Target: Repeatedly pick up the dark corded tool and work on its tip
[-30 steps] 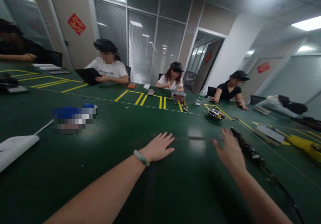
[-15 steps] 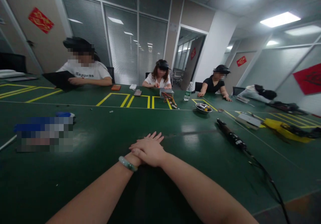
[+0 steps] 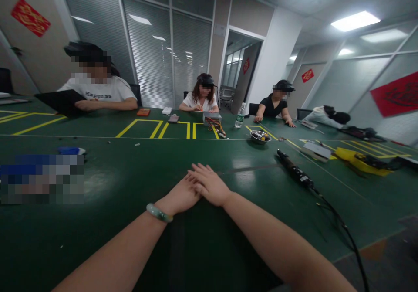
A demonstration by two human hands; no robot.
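Note:
My left hand (image 3: 183, 195) lies palm down over the middle of the green table (image 3: 124, 222), its fingers mostly covered. Across those fingers rests my right hand (image 3: 213, 185), with its own fingers stretched out and slightly apart. I see no object in either hand. A pale green bangle (image 3: 158, 213) circles my left wrist. The nearest object on my right side is a black-and-brown power screwdriver (image 3: 295, 171) with a cable running to the front edge.
A metal bowl of small parts (image 3: 260, 137), a water bottle (image 3: 240, 117) and a grey box with coloured wires (image 3: 212, 118) stand farther back. A yellow tray (image 3: 362, 163) sits right; a blurred blue item (image 3: 42, 174) lies left. Several people sit across the table.
My right hand has slid rightward off the back of my left hand and now covers its fingers. The left hand's back shows more. The view has shifted slightly right.

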